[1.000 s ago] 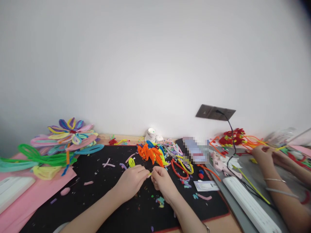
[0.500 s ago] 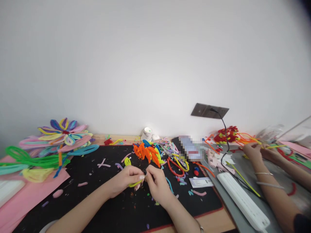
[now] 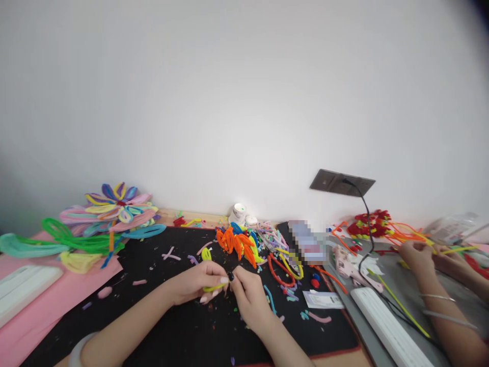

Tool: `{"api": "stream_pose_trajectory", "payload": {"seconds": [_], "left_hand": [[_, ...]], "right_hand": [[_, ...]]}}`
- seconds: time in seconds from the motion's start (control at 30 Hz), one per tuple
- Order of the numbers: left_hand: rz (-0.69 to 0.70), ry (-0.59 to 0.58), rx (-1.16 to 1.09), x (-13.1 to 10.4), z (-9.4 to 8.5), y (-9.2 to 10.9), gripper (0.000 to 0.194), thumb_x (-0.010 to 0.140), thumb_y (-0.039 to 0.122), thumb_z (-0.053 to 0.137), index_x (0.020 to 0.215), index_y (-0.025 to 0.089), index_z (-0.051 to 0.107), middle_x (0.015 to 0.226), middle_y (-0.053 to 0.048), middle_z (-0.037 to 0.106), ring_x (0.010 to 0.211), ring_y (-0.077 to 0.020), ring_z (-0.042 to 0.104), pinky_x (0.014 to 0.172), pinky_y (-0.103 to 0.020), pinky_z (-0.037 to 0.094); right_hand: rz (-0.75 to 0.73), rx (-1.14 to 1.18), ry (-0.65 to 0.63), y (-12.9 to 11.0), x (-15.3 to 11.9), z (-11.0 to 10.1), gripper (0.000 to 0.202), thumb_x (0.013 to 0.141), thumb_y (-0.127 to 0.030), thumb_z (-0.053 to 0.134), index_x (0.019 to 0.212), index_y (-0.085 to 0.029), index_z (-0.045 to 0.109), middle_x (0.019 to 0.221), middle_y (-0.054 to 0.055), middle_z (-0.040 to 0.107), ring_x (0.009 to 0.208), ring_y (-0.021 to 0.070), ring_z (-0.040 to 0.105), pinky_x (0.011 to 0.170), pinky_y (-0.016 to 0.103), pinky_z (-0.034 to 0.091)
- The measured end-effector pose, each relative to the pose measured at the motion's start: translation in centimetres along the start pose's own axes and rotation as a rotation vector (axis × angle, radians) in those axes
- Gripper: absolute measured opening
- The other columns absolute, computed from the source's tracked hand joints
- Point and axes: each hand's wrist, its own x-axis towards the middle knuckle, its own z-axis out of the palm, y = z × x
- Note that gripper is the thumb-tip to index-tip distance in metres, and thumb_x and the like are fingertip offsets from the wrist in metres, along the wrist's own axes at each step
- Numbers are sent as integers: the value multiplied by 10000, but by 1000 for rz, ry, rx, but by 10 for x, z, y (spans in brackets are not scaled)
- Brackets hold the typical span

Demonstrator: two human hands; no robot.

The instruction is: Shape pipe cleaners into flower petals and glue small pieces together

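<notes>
My left hand [image 3: 198,283] pinches a yellow pipe cleaner [image 3: 213,288] over the black mat [image 3: 160,326]. A loop of yellow pipe cleaner shows just beyond its knuckles; whether it is the same piece I cannot tell. My right hand [image 3: 252,298] is closed, thumb and finger pressed together at the end of the same strand, touching the left fingertips. The fingers partly hide the strand's end. Past the hands lie a bundle of orange pipe-cleaner loops [image 3: 239,245] and, to the right, a red pipe cleaner [image 3: 275,272].
At left, a multicoloured pipe-cleaner flower [image 3: 120,204] and green loops [image 3: 72,238] rest on pink paper [image 3: 42,300]. Cut scraps litter the mat. On the right are a phone [image 3: 307,242], a pink glue gun [image 3: 353,267], a power strip [image 3: 385,321] and another person's hands [image 3: 418,260].
The view has turned a little left, so the table's things sit farther right. My hands keep nearly the same pinching pose, fingertips together.
</notes>
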Motion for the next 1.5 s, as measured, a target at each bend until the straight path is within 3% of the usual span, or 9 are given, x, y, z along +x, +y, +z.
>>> {"api": "stream_pose_trajectory", "payload": {"seconds": [0.13,0.23,0.37,0.43,0.7,0.83,1.0,1.2,1.5], "left_hand": [[114,315,79,-2,-13,11,473,781,620,735,802,158,636,558,69,543,321,-11,216,374,-206,151],[242,617,263,-5,-30,19,487,787,651,684,704,184,577,519,55,553,327,-44,295,383,-212,172],[261,842,478,-11,-43,26,473,845,626,609,617,227,496,389,89,402,344,-96,341,437,-231,257],[258,829,538,-12,-39,26,465,849,602,611,599,234,478,394,97,361,366,-105,342,458,-237,258],[330,331,781,-1,1,8,230,840,319,672,666,195,587,591,65,489,585,-125,419,602,-239,338],[292,322,686,-1,4,5,118,823,302,682,825,193,636,665,52,540,626,-136,467,611,-248,362],[222,268,345,0,-1,5,391,709,333,795,1035,188,635,834,3,671,750,-173,615,713,-287,483],[247,346,398,3,-5,0,384,882,543,629,739,188,588,635,16,612,553,-137,546,603,-277,465],[222,461,616,-2,6,7,439,886,556,575,616,228,466,526,40,545,477,-130,480,529,-258,371]], "right_hand": [[88,78,32,3,1,-3,349,1023,-279,378,675,-254,373,595,-49,409,533,140,420,526,282,302],[130,101,91,5,1,-5,356,1016,-290,379,662,-257,395,579,-47,423,525,148,433,531,290,313],[157,105,121,10,2,-6,357,1007,-305,393,653,-263,383,566,-43,427,515,160,441,527,299,311],[169,103,129,12,2,-5,349,1000,-307,408,656,-266,370,574,-40,425,525,166,443,529,300,316],[181,130,-20,11,6,1,257,955,-276,457,705,-252,405,616,-52,437,558,144,428,536,274,325],[179,121,-24,9,6,2,290,955,-235,434,670,-252,383,598,-57,414,548,141,417,538,278,317],[189,75,98,15,5,2,297,969,-255,414,681,-267,344,593,-55,400,535,148,396,518,283,291],[216,81,106,20,5,0,332,990,-293,396,664,-269,336,584,-48,405,527,152,407,518,289,307],[279,209,45,13,6,3,204,926,-287,468,726,-254,444,587,-56,439,517,139,416,510,272,319]]}}
